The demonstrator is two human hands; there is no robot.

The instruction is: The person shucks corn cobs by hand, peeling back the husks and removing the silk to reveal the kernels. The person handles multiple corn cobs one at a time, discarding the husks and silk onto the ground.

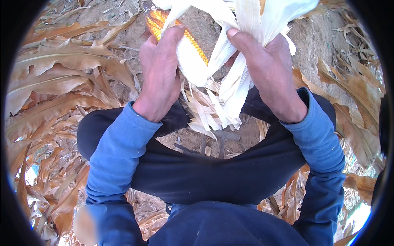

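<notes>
An ear of corn [193, 44] with orange-yellow kernels is held up in front of me, its tip pointing to the upper left. My left hand [159, 69] grips it, thumb lying over the pale husk that still covers part of the kernels. Bunched white husk leaves [256, 20] are pinched in my right hand [269, 69], thumb on top. The leaves fan upward and spread across toward the cob. More husk strips [230, 92] hang from the ear's lower end between my hands. The fingers behind the ear and husk are mostly hidden.
My bent legs [213, 172] in dark trousers ring a patch of bare soil. A dark tool-like object [221, 141] lies there, its kind unclear. Dry brown corn leaves [61, 78] are heaped on the left, and more dry leaves [353, 110] lie on the right.
</notes>
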